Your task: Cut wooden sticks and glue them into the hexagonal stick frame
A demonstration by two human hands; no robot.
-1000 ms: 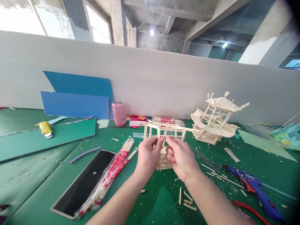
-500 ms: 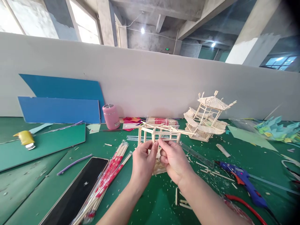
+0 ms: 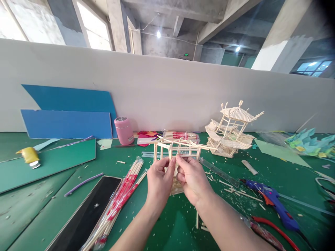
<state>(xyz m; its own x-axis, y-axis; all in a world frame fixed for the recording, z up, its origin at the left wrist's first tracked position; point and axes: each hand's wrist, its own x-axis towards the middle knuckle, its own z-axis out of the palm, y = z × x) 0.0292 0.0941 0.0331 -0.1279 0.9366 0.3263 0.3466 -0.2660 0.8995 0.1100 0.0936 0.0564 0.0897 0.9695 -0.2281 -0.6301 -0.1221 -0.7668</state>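
Note:
A small open frame of pale wooden sticks [image 3: 180,143] is between my hands, near the middle of the view. My left hand [image 3: 161,181] pinches a post at its near side with thumb and fingers. Close beside it, my right hand [image 3: 193,179] has its thumb and curled fingers closed on the near rail, thumbs almost touching. The fingers cover the frame's lower part. Below and behind them, a stick base [image 3: 177,190] shows partly; I cannot tell whether it is joined to the frame.
A finished-looking stick pavilion [image 3: 232,132] stands at the back right. Rightward lie a blue glue gun [image 3: 272,200], red-handled pliers [image 3: 274,228] and a clear ruler [image 3: 220,171]. Leftward are bagged sticks [image 3: 123,198], a phone [image 3: 86,216], a pink flask [image 3: 124,130] and a yellow-handled tool [image 3: 28,156].
My right hand and forearm have shifted slightly left, covering more of the loose sticks on the table. Both hands keep their grip on the stick frame.

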